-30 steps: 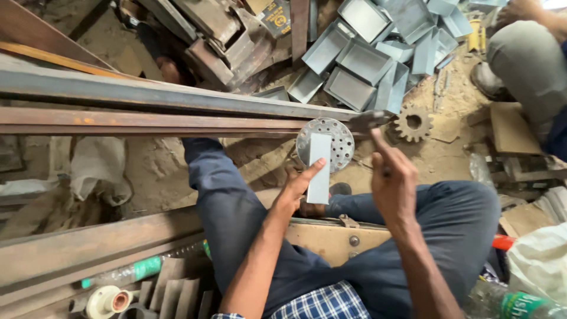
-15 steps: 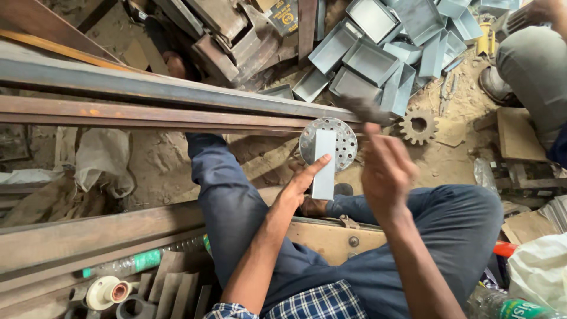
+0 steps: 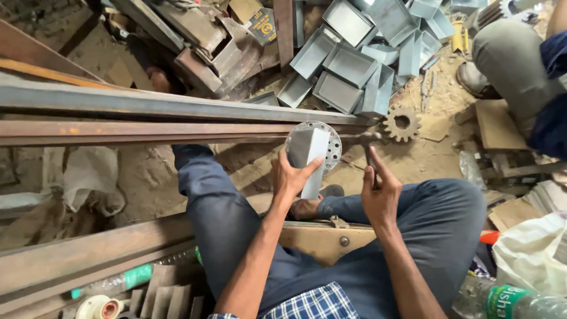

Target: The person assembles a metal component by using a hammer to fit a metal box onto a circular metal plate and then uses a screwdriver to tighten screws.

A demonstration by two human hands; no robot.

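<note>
Above the dusty dirt floor (image 3: pixel 147 177), the left hand (image 3: pixel 290 177) grips an upright flat grey metal plate (image 3: pixel 313 159) against a perforated round steel disc (image 3: pixel 332 142); the right hand (image 3: pixel 381 192) clasps a dark hammer (image 3: pixel 369 150).

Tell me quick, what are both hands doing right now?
Left hand: closed on an upright grey metal piece, in front of a round perforated disc.
Right hand: closed around a hammer handle.
</note>
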